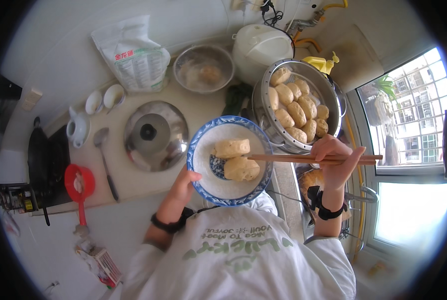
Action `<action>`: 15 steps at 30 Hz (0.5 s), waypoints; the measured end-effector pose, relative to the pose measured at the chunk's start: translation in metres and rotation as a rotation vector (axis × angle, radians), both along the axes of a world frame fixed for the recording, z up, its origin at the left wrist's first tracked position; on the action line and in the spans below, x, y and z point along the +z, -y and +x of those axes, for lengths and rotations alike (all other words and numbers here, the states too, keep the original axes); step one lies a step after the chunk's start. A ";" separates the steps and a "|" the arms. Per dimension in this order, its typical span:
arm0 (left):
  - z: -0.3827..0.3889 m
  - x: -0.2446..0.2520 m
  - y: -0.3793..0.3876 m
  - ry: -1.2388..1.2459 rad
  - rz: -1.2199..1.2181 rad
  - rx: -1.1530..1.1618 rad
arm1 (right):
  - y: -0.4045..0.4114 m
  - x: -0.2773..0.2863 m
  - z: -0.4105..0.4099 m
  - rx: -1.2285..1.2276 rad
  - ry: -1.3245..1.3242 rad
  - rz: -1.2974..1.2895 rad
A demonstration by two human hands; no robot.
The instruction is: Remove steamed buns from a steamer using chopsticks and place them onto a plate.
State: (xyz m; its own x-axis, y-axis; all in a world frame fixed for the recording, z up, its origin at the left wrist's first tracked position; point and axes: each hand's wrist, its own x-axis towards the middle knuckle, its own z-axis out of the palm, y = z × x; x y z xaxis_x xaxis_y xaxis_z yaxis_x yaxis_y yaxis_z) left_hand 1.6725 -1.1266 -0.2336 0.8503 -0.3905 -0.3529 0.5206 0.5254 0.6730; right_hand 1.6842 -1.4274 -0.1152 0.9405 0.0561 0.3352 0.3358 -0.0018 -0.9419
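My left hand grips the near left rim of a blue-and-white patterned plate, its thumb over the edge. Two pale brown steamed buns lie on it, an upper bun and a lower bun. In my right hand is a pair of wooden chopsticks, pointing left across the plate's right rim. Their tips are at the two buns; whether they touch either one I cannot tell. Behind my right hand stands a metal steamer pot holding several similar buns.
A metal lid with a black knob lies on the counter left of the plate. Beyond are a metal bowl, a white printed bag and a white rice cooker. Leftward sit a ladle and a red dipper.
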 end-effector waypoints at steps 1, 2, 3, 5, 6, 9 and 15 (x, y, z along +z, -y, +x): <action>0.000 -0.001 0.000 0.030 -0.014 0.011 | 0.001 -0.003 0.000 -0.019 -0.021 -0.043; 0.000 0.001 0.001 0.033 -0.014 0.004 | 0.000 -0.006 -0.005 0.011 -0.074 -0.063; -0.001 0.003 0.002 0.030 -0.010 0.027 | -0.006 -0.008 -0.010 -0.035 -0.085 -0.016; -0.003 0.004 0.003 0.029 -0.003 0.041 | -0.008 -0.011 -0.016 -0.003 -0.043 0.050; -0.002 0.004 0.004 0.008 0.014 0.066 | -0.009 -0.013 -0.021 -0.018 -0.041 0.050; 0.000 0.003 0.007 -0.031 0.042 0.083 | -0.003 -0.015 -0.034 -0.165 -0.063 0.076; 0.006 -0.024 0.010 -0.083 0.057 0.022 | 0.088 0.007 -0.092 -0.558 0.256 0.555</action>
State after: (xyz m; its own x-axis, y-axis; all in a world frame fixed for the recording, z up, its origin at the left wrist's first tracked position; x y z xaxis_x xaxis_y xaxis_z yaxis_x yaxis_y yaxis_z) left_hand 1.6788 -1.1368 -0.2574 0.8250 -0.3497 -0.4438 0.5650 0.4995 0.6567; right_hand 1.5922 -1.5158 -0.1083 0.6717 -0.6332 0.3847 0.6279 0.2109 -0.7492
